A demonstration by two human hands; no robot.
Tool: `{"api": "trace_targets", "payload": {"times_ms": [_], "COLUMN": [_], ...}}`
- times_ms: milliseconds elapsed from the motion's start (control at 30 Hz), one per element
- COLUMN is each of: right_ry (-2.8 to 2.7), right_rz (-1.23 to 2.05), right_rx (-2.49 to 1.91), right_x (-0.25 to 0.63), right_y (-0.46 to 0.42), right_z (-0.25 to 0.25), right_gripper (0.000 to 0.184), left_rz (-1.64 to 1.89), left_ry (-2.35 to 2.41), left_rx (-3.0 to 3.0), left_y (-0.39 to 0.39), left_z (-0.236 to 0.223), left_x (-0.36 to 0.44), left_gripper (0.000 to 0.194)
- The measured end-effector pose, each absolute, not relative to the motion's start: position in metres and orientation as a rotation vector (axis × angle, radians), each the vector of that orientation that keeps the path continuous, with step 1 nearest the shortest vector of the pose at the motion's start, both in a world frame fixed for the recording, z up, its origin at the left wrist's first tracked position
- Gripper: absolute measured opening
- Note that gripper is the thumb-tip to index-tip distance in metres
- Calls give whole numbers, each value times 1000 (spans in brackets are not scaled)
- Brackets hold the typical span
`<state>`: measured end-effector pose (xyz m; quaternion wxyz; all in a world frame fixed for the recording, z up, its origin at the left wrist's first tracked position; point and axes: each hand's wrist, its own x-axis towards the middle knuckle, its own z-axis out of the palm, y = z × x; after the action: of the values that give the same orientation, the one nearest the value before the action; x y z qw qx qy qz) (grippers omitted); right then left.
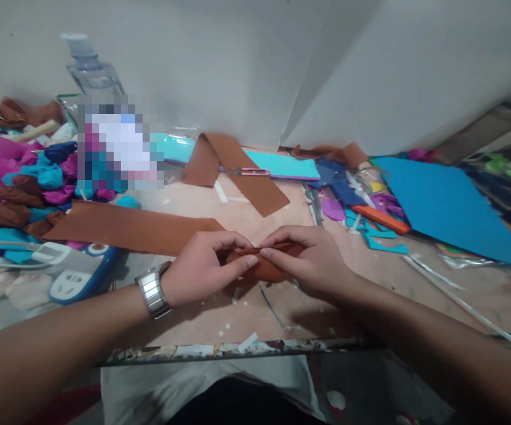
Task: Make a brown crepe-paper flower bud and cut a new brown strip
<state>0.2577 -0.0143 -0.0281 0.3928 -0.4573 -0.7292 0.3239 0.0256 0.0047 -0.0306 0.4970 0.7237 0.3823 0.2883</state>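
Note:
Both hands meet over the middle of the table, pinching the edge of a brown strip of crepe-like material. My left hand (213,260), with a metal watch (152,290) at the wrist, presses thumb and forefinger together on it. Close beside it, my right hand (308,257) pinches the same edge, thumb tip almost touching the left one. The gathered part of the brown strip (264,267) hangs below the fingertips, and partly hides behind them. A long flat length of brown material (135,227) stretches leftward from behind my left hand; whether it joins the held part is hidden.
Crumpled coloured bundles (45,171) pile up at left, near a blue and white power strip (84,271). Behind lie a folded brown strip (237,168) and pink-handled snips (249,172). An orange cutter (381,219) and a blue sheet (450,206) are at right.

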Motion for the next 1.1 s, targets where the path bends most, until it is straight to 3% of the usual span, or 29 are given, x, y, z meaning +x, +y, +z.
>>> {"api": "trace_targets", "payload": {"times_ms": [433, 800, 1100], "right_ry": [-1855, -1719, -1821], "right_rz": [805, 849, 820], "right_rx": [-1142, -1162, -1147], "right_x": [257, 260, 257], "right_y": [-17, -14, -15], "right_z": [-25, -24, -29], "right_gripper": [4, 3, 8], "left_rz": [757, 780, 641], "left_ry": [941, 1090, 923], "left_rx": [1982, 1900, 1745], "left_y": [3, 9, 3], "left_z": [-23, -24, -25], "left_x": [23, 20, 25], "left_gripper": [22, 20, 20]}}
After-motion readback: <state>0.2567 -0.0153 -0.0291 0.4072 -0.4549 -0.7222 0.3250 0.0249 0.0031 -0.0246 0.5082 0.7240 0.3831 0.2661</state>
